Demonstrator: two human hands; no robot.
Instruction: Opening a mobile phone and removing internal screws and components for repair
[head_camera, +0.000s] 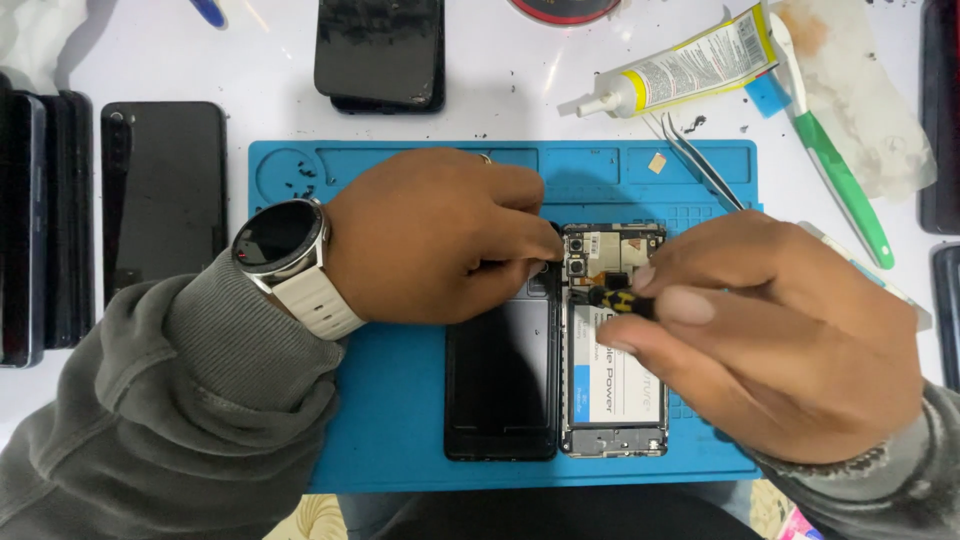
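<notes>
An opened phone (612, 345) is laid flat on a blue work mat (390, 400) near the front edge of a white desk (500, 100), its battery and circuit board exposed, with its black back cover (500, 375) set just beside it on the left, touching or nearly touching along the long edge. The top of the back cover is pressed by the left hand (440, 240), whose fingers are curled down and closed against it; a white-strapped wristwatch (285, 250) and a grey sleeve (180, 400) are worn on that arm. A small tool with a yellow-and-black tip (615, 298) is pinched between the thumb and fingers of the right hand (770, 340), and its tip is held over the upper part of the phone's board, just below the camera module; whether it touches cannot be told. Metal tweezers (700, 160) are seen on the mat's upper right. Beyond the mat, a tube of glue (690, 60), a green-and-white toothbrush (830, 150) and a crumpled tissue (860, 90) are laid. Several other dark phones are spread about: one (163, 190) to the left of the mat, one (380, 50) above it.
</notes>
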